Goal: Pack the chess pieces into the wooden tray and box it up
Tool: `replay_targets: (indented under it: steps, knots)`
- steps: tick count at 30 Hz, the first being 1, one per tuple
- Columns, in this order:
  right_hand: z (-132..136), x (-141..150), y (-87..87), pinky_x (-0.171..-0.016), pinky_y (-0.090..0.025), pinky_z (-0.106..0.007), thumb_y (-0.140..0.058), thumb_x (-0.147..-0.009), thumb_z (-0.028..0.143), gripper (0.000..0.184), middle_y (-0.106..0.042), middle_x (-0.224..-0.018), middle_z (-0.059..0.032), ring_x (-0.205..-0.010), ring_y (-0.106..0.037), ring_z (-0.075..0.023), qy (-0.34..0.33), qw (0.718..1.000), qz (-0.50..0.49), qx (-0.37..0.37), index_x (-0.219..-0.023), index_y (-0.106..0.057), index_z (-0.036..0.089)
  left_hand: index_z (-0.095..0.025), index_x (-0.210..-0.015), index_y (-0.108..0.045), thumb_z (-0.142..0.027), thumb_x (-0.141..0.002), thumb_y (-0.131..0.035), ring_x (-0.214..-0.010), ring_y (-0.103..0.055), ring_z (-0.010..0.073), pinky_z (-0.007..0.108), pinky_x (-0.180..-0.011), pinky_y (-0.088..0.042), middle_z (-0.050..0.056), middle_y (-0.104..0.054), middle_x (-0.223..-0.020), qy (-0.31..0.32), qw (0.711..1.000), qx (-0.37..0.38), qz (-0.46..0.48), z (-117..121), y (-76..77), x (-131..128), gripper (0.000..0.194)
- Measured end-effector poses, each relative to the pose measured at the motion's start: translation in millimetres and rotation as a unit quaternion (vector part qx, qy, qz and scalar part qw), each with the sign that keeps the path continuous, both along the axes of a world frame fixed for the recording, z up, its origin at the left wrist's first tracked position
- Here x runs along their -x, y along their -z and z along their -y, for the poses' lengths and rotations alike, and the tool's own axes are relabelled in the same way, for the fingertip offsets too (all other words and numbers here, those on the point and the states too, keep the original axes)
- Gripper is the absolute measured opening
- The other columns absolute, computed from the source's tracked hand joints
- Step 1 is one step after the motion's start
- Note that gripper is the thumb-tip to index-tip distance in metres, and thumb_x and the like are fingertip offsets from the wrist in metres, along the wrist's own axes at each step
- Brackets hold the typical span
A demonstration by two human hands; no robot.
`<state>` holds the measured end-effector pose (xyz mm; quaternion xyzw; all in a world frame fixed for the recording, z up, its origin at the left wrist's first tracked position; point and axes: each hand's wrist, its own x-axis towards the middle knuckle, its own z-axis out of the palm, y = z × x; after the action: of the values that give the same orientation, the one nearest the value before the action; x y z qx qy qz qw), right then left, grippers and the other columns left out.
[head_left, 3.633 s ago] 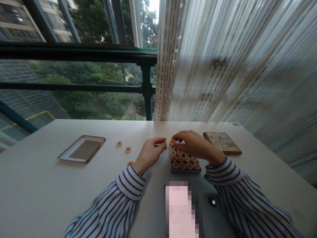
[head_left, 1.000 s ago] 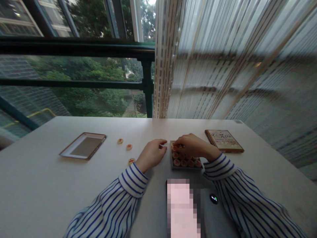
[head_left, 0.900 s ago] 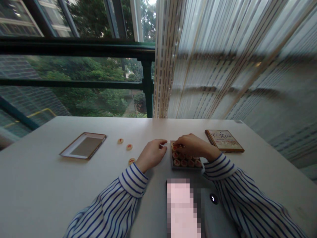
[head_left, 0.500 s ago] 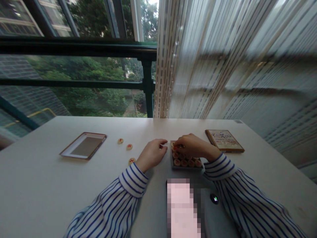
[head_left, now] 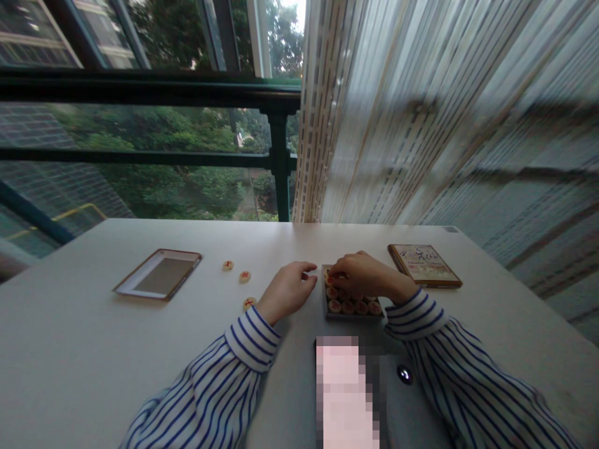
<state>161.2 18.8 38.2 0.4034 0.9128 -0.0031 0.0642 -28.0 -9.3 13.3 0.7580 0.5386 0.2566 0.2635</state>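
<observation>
My right hand reaches over a shallow box of round wooden Chinese chess pieces with red characters. Its fingers are bent and pinched on a Chinese chess piece in the box's far left corner; the hand hides much of the far rows. Just left of the box, my left hand hovers with thumb and fingers apart, holding nothing. Three loose pieces lie on the table to its left: a near one by the wrist, a middle one and a far one.
An upturned lid or tray lies at the left of the white table. A closed, printed box sits at the right. Nearest me are a phone with a blurred screen and a small dark round device.
Both hands stay almost where they were. The right fingers remain at the box's far left corner, and the loose pieces have not moved.
</observation>
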Motion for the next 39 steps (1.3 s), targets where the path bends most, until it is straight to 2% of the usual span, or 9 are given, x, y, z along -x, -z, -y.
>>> replay_targets:
  steps: [39]
  knots:
    - [0.8, 0.7, -0.8, -0.07, -0.036, -0.028, -0.042, -0.082, 0.031, 0.024, -0.067, -0.087, -0.0065, -0.081, -0.06, -0.0193, 0.007, 1.0, 0.01, 0.005, -0.085, -0.064, 0.021, -0.012, -0.107, -0.061, -0.029, -0.078, -0.048, -0.088, -0.061, 0.0184, 0.026, -0.079, -0.046, 0.011, -0.065, -0.104, 0.005, 1.0, 0.004, -0.012, 1.8, -0.7, -0.5, 0.036]
